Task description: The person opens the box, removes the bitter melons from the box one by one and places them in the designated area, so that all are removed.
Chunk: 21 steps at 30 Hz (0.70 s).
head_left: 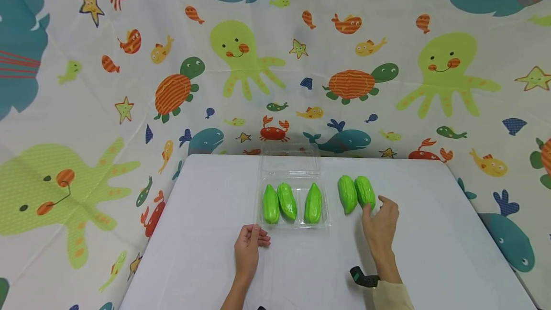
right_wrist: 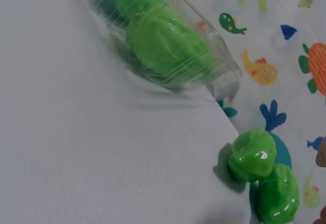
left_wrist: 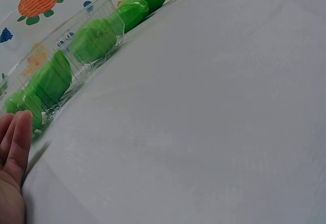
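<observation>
A clear plastic clamshell box (head_left: 300, 201) lies on the table with its lid folded back, holding three bright green, ridged, gourd-like vegetables: left (head_left: 270, 204), middle (head_left: 287, 202) and right (head_left: 313, 204). Two more lie side by side right of the box: a left one (head_left: 347, 194) and a right one (head_left: 365, 191). My right hand (head_left: 382, 221) is at the near end of that right one, thumb and index finger spread; whether they touch cannot be told. At the box's near left corner is my left hand (head_left: 248, 245), its fingers loosely bent with nothing held.
The white table (head_left: 206, 248) reaches back to a hanging cloth (head_left: 275, 75) printed with sea animals. The raised clear lid (head_left: 290, 160) stands behind the box. A black strap device (head_left: 363, 278) is on the right wrist.
</observation>
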Motion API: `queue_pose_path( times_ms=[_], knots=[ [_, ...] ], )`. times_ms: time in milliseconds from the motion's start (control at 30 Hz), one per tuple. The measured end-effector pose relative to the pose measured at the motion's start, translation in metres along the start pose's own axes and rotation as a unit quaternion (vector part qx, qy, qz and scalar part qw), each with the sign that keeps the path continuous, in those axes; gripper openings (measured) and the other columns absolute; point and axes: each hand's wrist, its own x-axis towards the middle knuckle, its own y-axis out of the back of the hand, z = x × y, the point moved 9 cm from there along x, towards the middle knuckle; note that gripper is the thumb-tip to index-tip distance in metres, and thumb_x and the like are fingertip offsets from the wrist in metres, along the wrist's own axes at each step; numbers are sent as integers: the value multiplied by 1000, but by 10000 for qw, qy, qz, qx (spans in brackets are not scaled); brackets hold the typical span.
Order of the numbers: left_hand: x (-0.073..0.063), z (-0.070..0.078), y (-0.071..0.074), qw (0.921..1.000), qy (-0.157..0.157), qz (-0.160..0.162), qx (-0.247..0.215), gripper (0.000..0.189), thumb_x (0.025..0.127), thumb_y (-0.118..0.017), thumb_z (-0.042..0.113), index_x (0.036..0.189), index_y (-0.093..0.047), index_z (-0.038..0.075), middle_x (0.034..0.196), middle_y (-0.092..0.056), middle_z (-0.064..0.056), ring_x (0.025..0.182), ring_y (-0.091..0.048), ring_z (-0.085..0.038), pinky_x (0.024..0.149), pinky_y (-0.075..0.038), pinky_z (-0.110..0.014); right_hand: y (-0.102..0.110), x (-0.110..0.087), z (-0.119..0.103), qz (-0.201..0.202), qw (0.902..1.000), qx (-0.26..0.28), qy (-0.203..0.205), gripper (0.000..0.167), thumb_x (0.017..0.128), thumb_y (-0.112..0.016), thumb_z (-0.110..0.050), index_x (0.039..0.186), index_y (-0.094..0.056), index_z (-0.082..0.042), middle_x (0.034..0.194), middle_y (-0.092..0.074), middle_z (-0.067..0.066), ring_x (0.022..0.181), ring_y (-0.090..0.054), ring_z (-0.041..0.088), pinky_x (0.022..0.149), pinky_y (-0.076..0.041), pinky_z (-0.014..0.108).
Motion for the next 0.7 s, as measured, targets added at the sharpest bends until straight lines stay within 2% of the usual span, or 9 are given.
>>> queue_pose_path(
  times_ms=[200, 433, 700],
  knots=[
    [-1, 3, 0, 10000, 15, 32, 79, 23, 106, -52, 20, 103, -58, -1, 91, -68, -20, 70, -71, -17, 68, -65, -29, 1, -1, -9, 186, 9997, 144, 103, 37, 90, -60, -9, 120, -54, 13, 115, -51, 32, 101, -51, 44, 80, -47, 50],
    [-10, 26, -2, 10000, -69, -64, 5, 22, 106, -51, 18, 102, -57, -3, 89, -68, -20, 71, -71, -19, 68, -65, -30, 2, -5, -21, 379, 9985, 224, 313, 36, 88, -63, -7, 117, -55, 13, 110, -52, 32, 97, -50, 43, 75, -44, 48],
    [0, 2, 0, 9998, -114, -131, -81, 26, 105, -53, 24, 103, -58, -1, 90, -68, -19, 72, -72, -19, 67, -65, -31, 1, -7, -30, 298, 9977, 382, 474, 36, 89, -63, -5, 117, -55, 14, 112, -53, 32, 102, -51, 44, 76, -44, 46]
  ],
)
